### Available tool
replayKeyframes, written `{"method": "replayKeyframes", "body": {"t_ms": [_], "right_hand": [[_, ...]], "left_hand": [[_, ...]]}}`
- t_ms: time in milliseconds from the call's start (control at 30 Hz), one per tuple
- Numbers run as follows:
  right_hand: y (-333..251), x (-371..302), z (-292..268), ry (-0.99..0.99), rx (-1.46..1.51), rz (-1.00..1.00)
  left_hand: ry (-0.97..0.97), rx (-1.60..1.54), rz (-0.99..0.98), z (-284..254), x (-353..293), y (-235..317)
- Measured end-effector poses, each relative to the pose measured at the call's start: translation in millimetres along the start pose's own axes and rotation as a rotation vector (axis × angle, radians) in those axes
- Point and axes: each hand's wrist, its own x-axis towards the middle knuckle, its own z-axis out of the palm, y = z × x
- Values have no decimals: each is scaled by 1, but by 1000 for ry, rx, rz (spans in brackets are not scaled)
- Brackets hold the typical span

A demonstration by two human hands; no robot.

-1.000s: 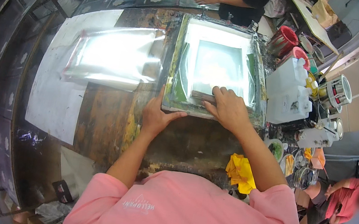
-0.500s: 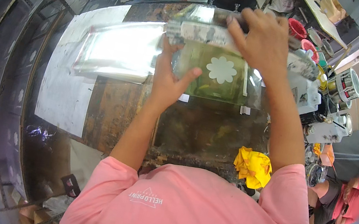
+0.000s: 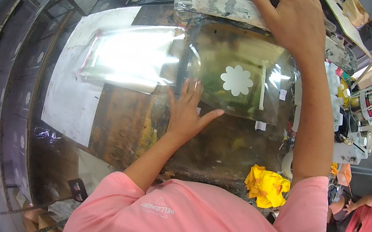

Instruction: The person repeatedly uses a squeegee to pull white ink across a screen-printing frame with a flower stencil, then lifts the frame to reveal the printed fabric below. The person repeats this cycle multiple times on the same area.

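- Two hands working at a stained worktable (image 3: pixel 124 130), shiny plastic stack (image 3: pixel 132 55) lying on its left part.
- Raised screen frame (image 3: pixel 224 7) is tilting up at the far edge, right hand (image 3: pixel 288 17) grasping it, fingers curled over the bar.
- Clear sheet with white flower print (image 3: pixel 237 80) is lying flat mid-table.
- Left hand (image 3: pixel 187 116) is pressing its near-left corner, fingers spread flat, released.
- Yellow rag (image 3: pixel 266 186) sitting at the near edge.

two hands (image 3: pixel 186 113), one yellow rag (image 3: pixel 266 186), one flower print (image 3: pixel 236 81)
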Motion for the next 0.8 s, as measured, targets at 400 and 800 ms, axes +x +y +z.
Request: {"method": "replayKeyframes", "body": {"t_ms": [400,800], "right_hand": [[2,-8,0,-111,0,28],[6,-11,5,-120,-62,2]], "left_hand": [[410,-92,-224,-72,39,-138],[325,456,-822,-133,32,-323]]}}
